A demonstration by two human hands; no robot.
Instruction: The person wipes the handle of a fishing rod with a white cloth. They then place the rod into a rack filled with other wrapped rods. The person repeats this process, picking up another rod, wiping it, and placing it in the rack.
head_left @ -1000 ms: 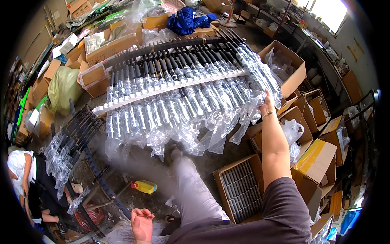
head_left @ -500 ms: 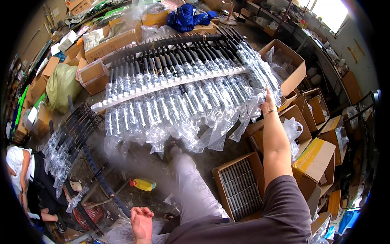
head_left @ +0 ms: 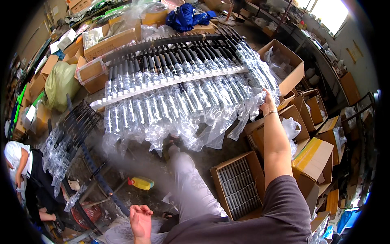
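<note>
A long row of black fishing rods (head_left: 170,61) with clear plastic bags over their handle ends lies across a white notched strip (head_left: 170,84). At the row's right end, more bagged rods (head_left: 256,65) lie bunched on top. My right hand (head_left: 268,102), a bracelet at its wrist, is closed on the loose plastic at the near end of this bunch; its fingertips are partly hidden. My left hand (head_left: 140,220) is low in front of me, palm up, with fingers loosely curled and apart and nothing in them.
An open carton (head_left: 215,173) of grey tubes stands beside my leg. Other cartons (head_left: 315,160) crowd the right side. At left, a second rack holds bagged rods (head_left: 61,150), near a seated person (head_left: 20,162). A yellow bottle (head_left: 142,184) lies on the floor.
The view has shifted very slightly. My right hand stays on the bagged rods, and my left hand keeps almost the same place and pose.
</note>
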